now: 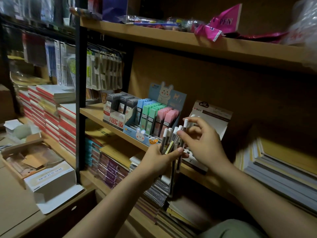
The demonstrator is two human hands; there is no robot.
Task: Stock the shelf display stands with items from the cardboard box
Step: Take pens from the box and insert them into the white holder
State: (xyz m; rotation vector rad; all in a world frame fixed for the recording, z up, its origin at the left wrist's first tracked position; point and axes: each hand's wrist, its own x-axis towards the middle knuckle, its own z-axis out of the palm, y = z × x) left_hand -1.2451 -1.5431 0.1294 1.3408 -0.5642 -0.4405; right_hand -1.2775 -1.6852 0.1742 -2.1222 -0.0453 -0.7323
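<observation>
While the left hand (160, 158) grips a loose bundle of white-capped pens (173, 140) and the right hand (201, 141) pinches one, the others could slide out and fall.

Single head-worn view, wide-angle, looking forward and down from the person's own eye line. Camera is facing a wooden shelf unit (171, 37) at an angle, so the boards are running diagonally from upper left to lower right. It is sitting close: both forearms are entering from the bottom edge and the left hand (158, 158) and right hand (202, 141) are filling the centre, just in front of the middle shelf. Left part is taking in a cardboard box (32, 157) low down. Edges are bending and blurring, right side especially. No second view to compare.
</observation>
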